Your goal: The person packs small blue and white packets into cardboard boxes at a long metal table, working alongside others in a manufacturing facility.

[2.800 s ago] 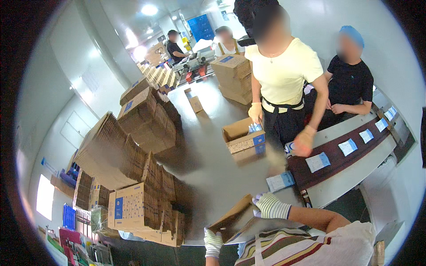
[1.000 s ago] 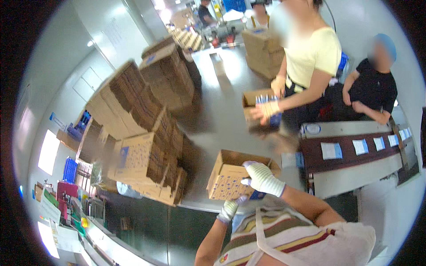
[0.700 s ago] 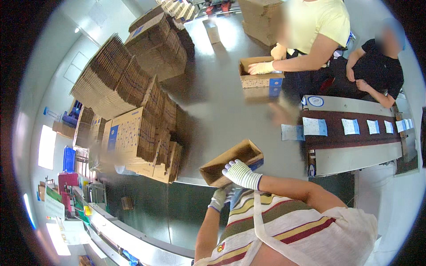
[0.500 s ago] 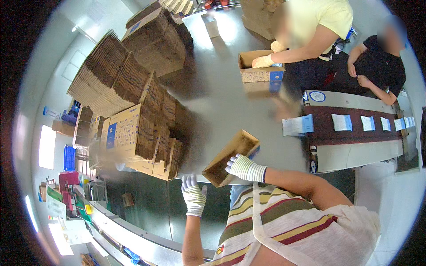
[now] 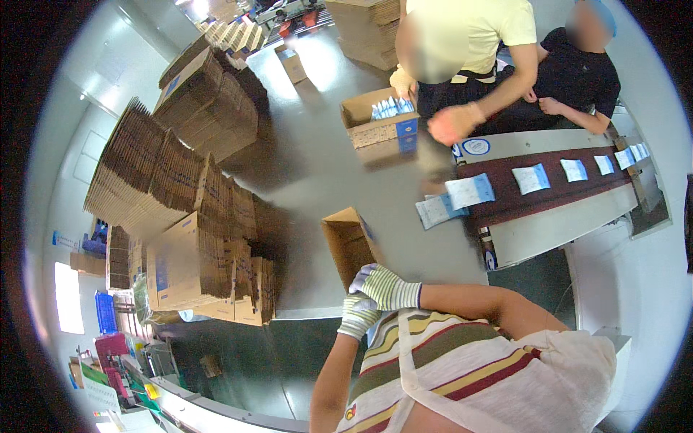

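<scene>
An empty, open-topped carton (image 5: 349, 245) stands on the grey tabletop (image 5: 310, 173), close to its front edge, its long sides running away from the person. Both gloved hands meet at its near end. The right grip (image 5: 386, 287) has its fingers bent at that end; the left grip (image 5: 359, 316) sits just below it, touching it, its fingertips partly covered. Whether either one pinches the cardboard, I cannot tell. The carton's far end lies well beyond both.

To the left of the carton, apart from it, rise stacks of flattened cartons (image 5: 189, 254). To its right, a packet (image 5: 439, 212) lies at the end of the dark red belt (image 5: 505, 206). Farther off, a co-worker's hand (image 5: 404, 84) rests by a part-filled carton (image 5: 375, 133).
</scene>
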A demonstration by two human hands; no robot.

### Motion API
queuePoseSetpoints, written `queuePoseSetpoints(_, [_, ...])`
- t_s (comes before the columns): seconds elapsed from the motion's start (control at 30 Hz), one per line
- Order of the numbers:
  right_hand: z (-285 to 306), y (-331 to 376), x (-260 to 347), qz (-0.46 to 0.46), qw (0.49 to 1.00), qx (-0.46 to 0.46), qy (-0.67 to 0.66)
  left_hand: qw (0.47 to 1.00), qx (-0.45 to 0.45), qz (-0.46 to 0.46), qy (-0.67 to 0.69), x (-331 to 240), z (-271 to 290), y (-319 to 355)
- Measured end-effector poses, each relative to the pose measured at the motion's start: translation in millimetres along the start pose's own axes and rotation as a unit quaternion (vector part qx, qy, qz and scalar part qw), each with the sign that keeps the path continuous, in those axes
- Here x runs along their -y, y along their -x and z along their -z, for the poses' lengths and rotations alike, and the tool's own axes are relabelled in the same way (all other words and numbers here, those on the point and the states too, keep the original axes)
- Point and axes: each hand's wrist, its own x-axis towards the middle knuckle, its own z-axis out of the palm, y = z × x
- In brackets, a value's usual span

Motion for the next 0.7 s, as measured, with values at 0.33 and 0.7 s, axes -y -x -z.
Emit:
queuePoseSetpoints(0.33, [7,-12,-6,0.016,0.998,0.067,-0.009,0.993,-0.102,0.058,-0.028,-9,0,-1])
queuePoseSetpoints(0.7, [2,-10,-9,0.035,0.999,0.014,-0.005,0.988,-0.143,0.043,-0.029,-4,-4,0])
